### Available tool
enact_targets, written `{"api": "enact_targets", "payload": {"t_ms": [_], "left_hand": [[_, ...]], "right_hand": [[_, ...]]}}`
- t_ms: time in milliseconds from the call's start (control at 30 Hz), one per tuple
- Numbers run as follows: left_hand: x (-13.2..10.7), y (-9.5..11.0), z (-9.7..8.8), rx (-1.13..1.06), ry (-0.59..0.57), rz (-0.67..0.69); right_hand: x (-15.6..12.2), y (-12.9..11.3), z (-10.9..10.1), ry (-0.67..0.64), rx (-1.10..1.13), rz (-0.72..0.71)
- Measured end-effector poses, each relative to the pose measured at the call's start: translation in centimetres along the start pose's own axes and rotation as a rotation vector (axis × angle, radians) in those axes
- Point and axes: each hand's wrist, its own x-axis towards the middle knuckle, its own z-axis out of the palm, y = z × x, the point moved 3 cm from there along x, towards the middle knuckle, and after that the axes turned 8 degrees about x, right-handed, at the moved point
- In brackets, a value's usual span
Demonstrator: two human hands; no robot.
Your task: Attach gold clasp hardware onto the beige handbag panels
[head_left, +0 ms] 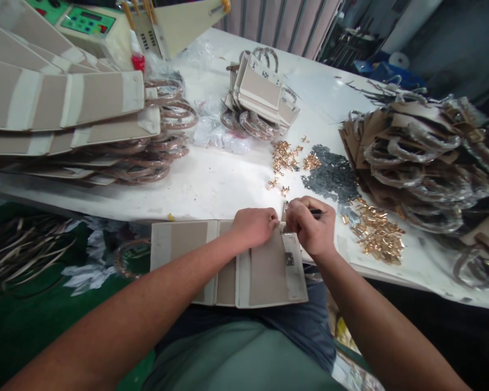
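A beige bag panel (264,271) with pale strips lies across my lap, its far edge against the table front. My left hand (255,227) is closed at that far edge, fingertips pinching it near the corner. Right beside it, my right hand (313,225) is closed around a slim black-handled tool (317,212), held at the panel's top right corner. My fingers hide the tool's tip and the spot it touches. A small dark metal plate (289,259) sits on the pale strip along the panel's right side.
Gold fittings (284,156) and dark metal plates (330,171) lie beyond my hands, with more gold pieces (377,233) to the right. Stacked panels with wrapped handles (106,100) stand left; a smaller stack (261,89) is behind. Brown bag pieces (415,136) are piled right.
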Motion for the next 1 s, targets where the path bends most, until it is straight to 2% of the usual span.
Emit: {"api": "enact_targets", "payload": {"t_ms": [100, 167, 333, 467, 633, 800, 1000], "left_hand": [[-0.1, 0.2, -0.2, -0.023, -0.007, -0.013], [-0.2, 0.4, -0.3, -0.018, -0.009, -0.025], [-0.2, 0.4, -0.3, 0.002, -0.006, -0.032], [-0.1, 0.2, -0.1, -0.009, 0.017, -0.017], [0.0, 0.3, 0.0, -0.007, 0.017, -0.037], [-0.1, 0.3, 0.0, -0.013, 0.012, -0.03], [-0.1, 0.4, 0.2, -0.01, 0.045, -0.051]], "right_hand": [[0.5, -2.0, 0.1, 0.072, 0.19, -0.127], [0.7, -2.5, 0.3, 0.087, 0.221, -0.164], [0.4, -0.8, 0.4, 0.096, 0.102, -0.017], [0.1, -0.5, -0.3, 0.095, 0.197, -0.11], [-0.6, 0.4, -0.4, 0.071, 0.117, 0.0], [-0.9, 0.0, -1.0, 0.113, 0.151, -0.113], [-1.4, 2.1, -1.3, 0.122, 0.117, -0.017]]}}
